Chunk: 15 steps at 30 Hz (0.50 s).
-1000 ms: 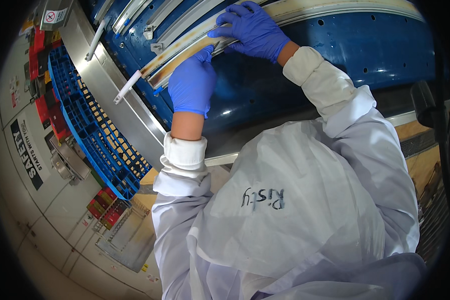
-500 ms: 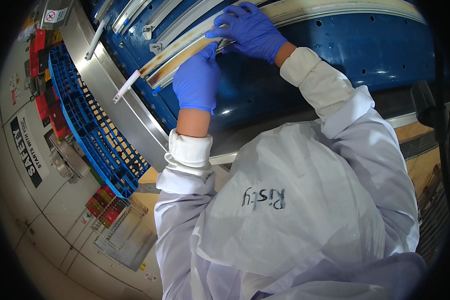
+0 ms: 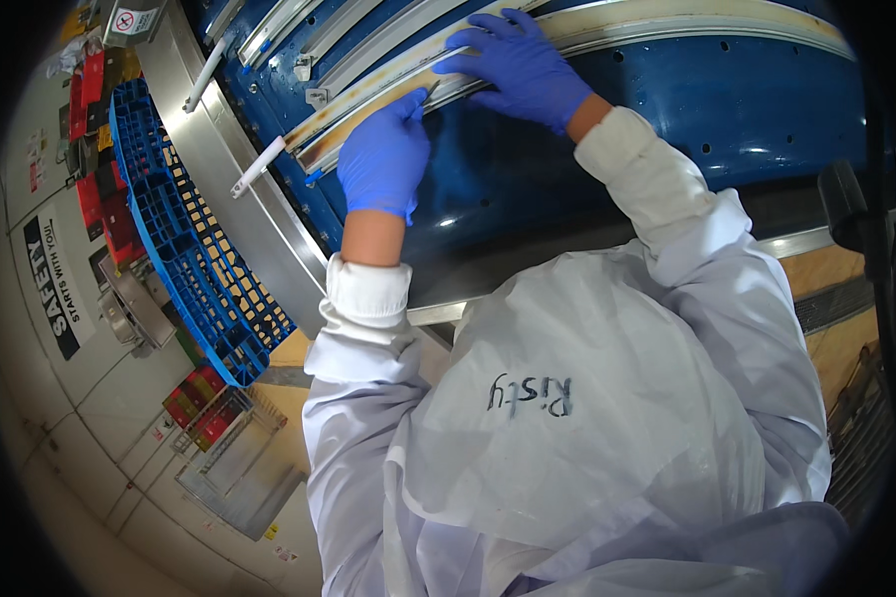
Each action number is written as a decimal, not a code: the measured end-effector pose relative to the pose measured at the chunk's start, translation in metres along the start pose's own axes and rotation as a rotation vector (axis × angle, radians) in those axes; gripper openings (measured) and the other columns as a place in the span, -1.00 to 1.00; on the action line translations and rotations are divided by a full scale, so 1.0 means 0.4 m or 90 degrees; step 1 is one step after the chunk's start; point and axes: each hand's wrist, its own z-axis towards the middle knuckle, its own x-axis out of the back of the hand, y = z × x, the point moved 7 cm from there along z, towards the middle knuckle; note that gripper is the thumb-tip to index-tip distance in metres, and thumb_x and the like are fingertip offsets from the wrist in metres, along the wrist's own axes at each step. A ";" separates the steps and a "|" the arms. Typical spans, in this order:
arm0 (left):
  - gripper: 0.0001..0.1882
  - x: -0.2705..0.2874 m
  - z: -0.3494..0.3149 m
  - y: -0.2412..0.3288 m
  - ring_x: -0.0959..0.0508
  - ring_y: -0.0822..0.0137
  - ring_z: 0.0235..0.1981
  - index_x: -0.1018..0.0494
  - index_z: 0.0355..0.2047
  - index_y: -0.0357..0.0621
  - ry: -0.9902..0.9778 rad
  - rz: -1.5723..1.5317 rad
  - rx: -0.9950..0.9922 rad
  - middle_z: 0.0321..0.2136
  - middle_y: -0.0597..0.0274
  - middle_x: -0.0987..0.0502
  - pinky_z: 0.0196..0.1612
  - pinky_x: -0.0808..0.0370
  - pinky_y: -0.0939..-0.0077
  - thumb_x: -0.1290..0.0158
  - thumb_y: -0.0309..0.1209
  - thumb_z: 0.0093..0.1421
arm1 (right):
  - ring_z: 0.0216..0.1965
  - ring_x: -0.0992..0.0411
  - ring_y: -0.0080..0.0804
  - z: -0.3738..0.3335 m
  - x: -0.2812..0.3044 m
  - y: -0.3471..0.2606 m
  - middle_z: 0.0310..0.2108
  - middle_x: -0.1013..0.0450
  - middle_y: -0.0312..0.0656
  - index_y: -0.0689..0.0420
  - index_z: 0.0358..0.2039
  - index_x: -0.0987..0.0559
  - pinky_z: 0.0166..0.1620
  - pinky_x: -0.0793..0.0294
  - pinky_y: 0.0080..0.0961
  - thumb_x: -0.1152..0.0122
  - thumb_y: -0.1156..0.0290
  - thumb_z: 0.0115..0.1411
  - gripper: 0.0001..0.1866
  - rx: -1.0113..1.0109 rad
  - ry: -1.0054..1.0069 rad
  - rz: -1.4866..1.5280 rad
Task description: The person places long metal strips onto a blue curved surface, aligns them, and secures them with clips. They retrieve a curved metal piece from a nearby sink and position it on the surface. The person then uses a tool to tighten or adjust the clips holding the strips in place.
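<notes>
A glossy blue surface [image 3: 727,109] with scattered holes lies under a long, pale, brown-stained rail [image 3: 607,28], which serves as the landmark here. The left hand [image 3: 383,154] bends its fingers against the near edge of the rail, close to its left end; a small dark sliver shows at the fingertips, and whether they grip anything I cannot tell. The right hand [image 3: 528,70] spreads its fingers across the top of the rail, farther along to the right, its thumb partly hidden, so a firm hold cannot be confirmed. The rail's long axis runs from lower left to upper right, then bends toward the right rim; the left hand is nearer its left end. From the left fingertips the rail lies just forward, touching; from the right fingers, directly underneath. Beyond the rail, more metal strips [image 3: 388,45] lie roughly alongside. Just off its left end is a white rod [image 3: 257,167]; farther left of it come a metal frame [image 3: 194,129] and a blue pallet [image 3: 184,239].
</notes>
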 end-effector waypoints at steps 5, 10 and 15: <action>-0.72 -0.011 -0.008 0.014 -0.58 0.03 -0.11 -0.58 -0.06 0.26 -0.023 0.008 0.019 -0.15 0.04 -0.59 -0.02 -0.49 0.29 -0.02 -0.16 0.25 | 0.22 -0.23 -0.28 -0.050 0.019 0.057 0.13 -0.36 -0.40 -0.45 0.02 -0.52 0.28 -0.09 -0.10 -0.32 0.19 0.03 -0.51 0.006 0.034 0.033; -0.73 -0.028 0.005 0.016 -0.59 0.01 -0.21 -0.59 -0.09 0.29 -0.024 0.037 0.043 -0.24 0.06 -0.60 -0.11 -0.51 0.23 -0.01 -0.18 0.24 | 0.16 -0.29 -0.30 -0.034 0.003 0.062 0.09 -0.39 -0.41 -0.48 -0.02 -0.54 0.27 -0.12 -0.16 -0.34 0.22 0.01 -0.52 -0.023 -0.011 0.024; -0.71 -0.017 0.001 0.044 -0.58 0.00 -0.12 -0.58 -0.06 0.25 -0.045 0.044 0.063 -0.14 0.03 -0.58 -0.01 -0.48 0.25 0.00 -0.19 0.25 | 0.14 -0.29 -0.33 -0.023 -0.004 0.071 0.07 -0.39 -0.42 -0.56 0.02 -0.52 0.26 -0.11 -0.17 -0.32 0.12 0.02 -0.51 -0.026 -0.058 0.004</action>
